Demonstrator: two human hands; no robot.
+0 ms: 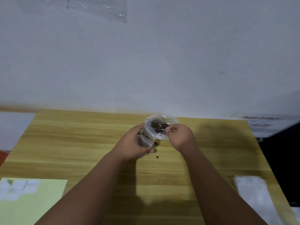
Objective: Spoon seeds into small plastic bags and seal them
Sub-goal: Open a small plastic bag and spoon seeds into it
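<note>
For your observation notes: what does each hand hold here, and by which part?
Left hand grips the small plastic bag round its side; right hand pinches the spoon by its handle end.

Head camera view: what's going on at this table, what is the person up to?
A person is spooning seeds into a small plastic bag. The left hand holds the bag beside a clear container of dark seeds, while the right hand pinches a spoon over that container. The bag is not sealed yet, and two stray seeds lie on the wooden table.
</note>
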